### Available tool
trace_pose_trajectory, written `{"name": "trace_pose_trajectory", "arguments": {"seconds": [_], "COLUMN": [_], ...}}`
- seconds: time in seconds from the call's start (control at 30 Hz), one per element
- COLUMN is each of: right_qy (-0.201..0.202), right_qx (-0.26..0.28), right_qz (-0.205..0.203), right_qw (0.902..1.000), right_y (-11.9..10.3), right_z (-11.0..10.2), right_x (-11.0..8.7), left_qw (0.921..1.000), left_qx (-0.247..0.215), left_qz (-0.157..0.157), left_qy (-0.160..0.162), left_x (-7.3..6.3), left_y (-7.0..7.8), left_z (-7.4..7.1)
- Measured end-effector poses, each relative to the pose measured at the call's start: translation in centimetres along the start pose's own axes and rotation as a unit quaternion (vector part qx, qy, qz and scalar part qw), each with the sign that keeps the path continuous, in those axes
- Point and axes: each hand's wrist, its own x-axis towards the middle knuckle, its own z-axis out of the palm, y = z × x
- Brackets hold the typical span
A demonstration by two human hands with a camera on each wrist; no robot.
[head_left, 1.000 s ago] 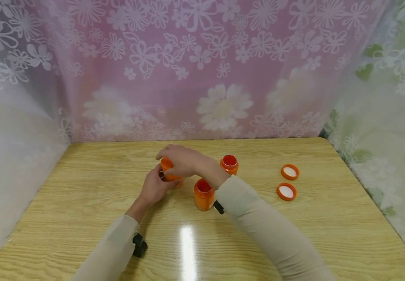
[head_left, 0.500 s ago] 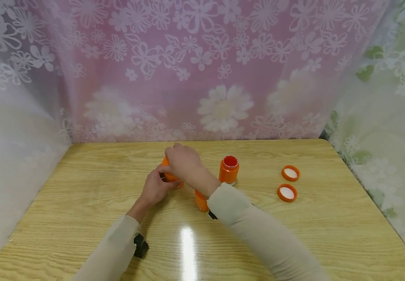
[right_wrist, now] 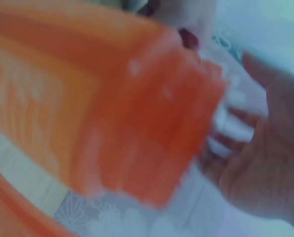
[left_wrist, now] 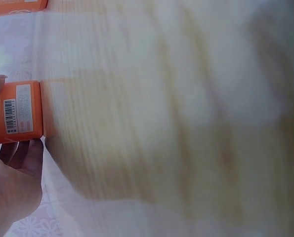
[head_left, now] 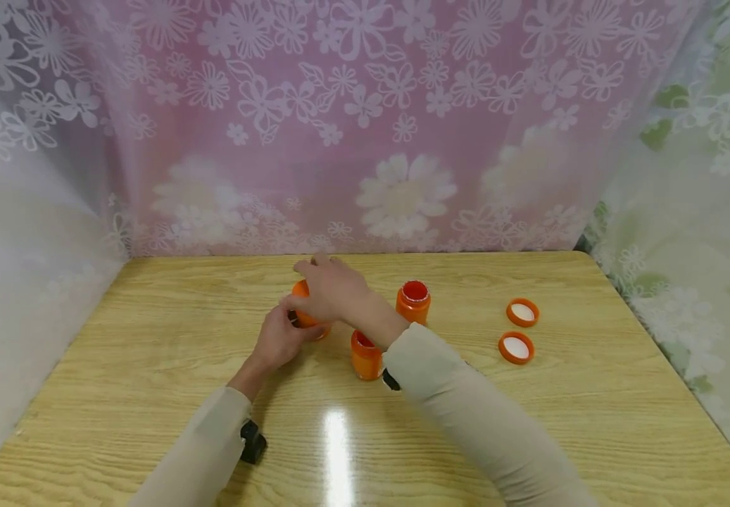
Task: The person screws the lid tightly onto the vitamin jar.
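Observation:
An orange jar (head_left: 311, 322) stands on the left in the head view. My left hand (head_left: 279, 336) grips it low down, fingers and thumb on opposite sides; the left wrist view shows its barcode label (left_wrist: 19, 109). Over the top, my right hand (head_left: 334, 287) has its fingers and thumb around the orange lid (head_left: 300, 287), mostly covering it. Beside the right forearm stands an uncapped orange jar (head_left: 366, 359), partly hidden by that arm. This jar's threaded neck (right_wrist: 151, 113) fills much of the right wrist view, blurred.
Another uncapped orange jar (head_left: 412, 303) stands farther back, partly behind the right forearm. Two orange lids, a far lid (head_left: 522, 312) and a near lid (head_left: 517, 348), lie on the right with their white insides up. Curtains (head_left: 396, 127) border the wooden table (head_left: 593, 422).
My right hand has turned back and forth at the lid, its fingers drawing in and then reaching out again. My left hand and its jar have stayed in place.

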Motion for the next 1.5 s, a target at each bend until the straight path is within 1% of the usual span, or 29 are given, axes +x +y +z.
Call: {"name": "trace_pose_trajectory", "arguments": {"seconds": [0.07,0.13,0.17,0.23,0.33,0.47,0.53,0.63,0.7,0.77,0.83,0.9,0.97,1.0,1.07,1.17,1.23,1.3,1.37,1.43,1.5], "right_qy": [-0.017,-0.031,-0.036,-0.033,-0.012,0.003,-0.002,0.002,0.006,0.011,0.006,-0.002,-0.008,-0.012,-0.021,-0.041,-0.051,-0.054,-0.047,-0.035,-0.019], "right_qx": [-0.004,-0.018,-0.026,-0.038,-0.047,-0.060,-0.071,-0.078,-0.074,-0.068,-0.058,-0.045,-0.032,-0.027,-0.023,-0.029,-0.031,-0.029,-0.024,-0.027,-0.041], "right_qz": [-0.048,-0.081,-0.088,-0.086,-0.063,-0.009,0.025,0.070,0.086,0.089,0.091,0.083,0.057,0.037,-0.018,-0.092,-0.122,-0.132,-0.127,-0.114,-0.089], "right_qw": [0.9987,0.9960,0.9951,0.9950,0.9968,0.9981,0.9972,0.9945,0.9935,0.9936,0.9941,0.9955,0.9978,0.9989,0.9993,0.9945,0.9907,0.9894,0.9905,0.9925,0.9950], "right_y": [0.4,0.5,0.5,0.3,-0.2,-1.1,-1.7,-2.2,-2.3,-2.1,-1.9,-1.5,-1.0,-0.8,-0.3,0.3,0.5,0.7,0.6,0.3,-0.2], "right_z": [-0.4,-0.7,-0.7,-0.7,-0.5,-0.5,-0.6,-0.4,-0.2,0.1,0.3,0.4,0.3,0.2,0.0,-0.4,-0.6,-0.7,-0.7,-0.6,-0.5], "right_x": [-0.1,-0.2,-0.3,-0.5,-0.5,-0.3,-0.2,0.0,0.1,0.2,0.1,0.0,-0.1,-0.1,-0.1,-0.1,-0.2,-0.2,-0.2,-0.3,-0.3], "left_qw": [1.0000,0.9999,0.9999,0.9999,0.9999,0.9998,0.9999,1.0000,1.0000,0.9999,0.9999,0.9996,0.9994,0.9993,0.9994,0.9995,0.9995,0.9995,0.9996,0.9997,0.9999], "left_qx": [0.003,0.009,0.012,0.007,-0.004,-0.009,-0.003,0.001,0.008,0.010,0.012,0.020,0.026,0.029,0.030,0.030,0.028,0.029,0.024,0.013,-0.002], "left_qz": [0.002,-0.001,-0.006,-0.011,-0.015,-0.020,-0.015,0.000,0.005,0.009,0.009,0.016,0.024,0.022,0.016,-0.002,-0.010,-0.013,-0.016,-0.018,-0.016], "left_qy": [0.005,0.009,0.009,0.008,0.004,0.002,0.001,-0.006,-0.002,0.002,0.007,0.006,0.004,0.006,0.008,0.009,0.006,0.004,0.005,0.006,0.003], "left_x": [0.1,0.2,0.1,0.1,0.0,0.0,0.0,0.0,-0.1,-0.1,-0.1,0.0,0.0,0.0,0.0,0.0,0.0,0.0,0.0,0.0,0.0], "left_y": [-0.1,-0.1,-0.1,-0.1,0.0,0.0,0.1,0.0,0.0,0.0,-0.1,-0.2,-0.1,-0.1,0.0,0.0,0.0,0.0,0.0,0.0,0.0], "left_z": [0.0,0.0,0.0,0.1,0.2,0.0,-0.1,-0.1,-0.1,-0.1,-0.1,-0.1,-0.1,-0.1,-0.2,-0.2,-0.1,0.0,0.0,0.0,0.1]}}
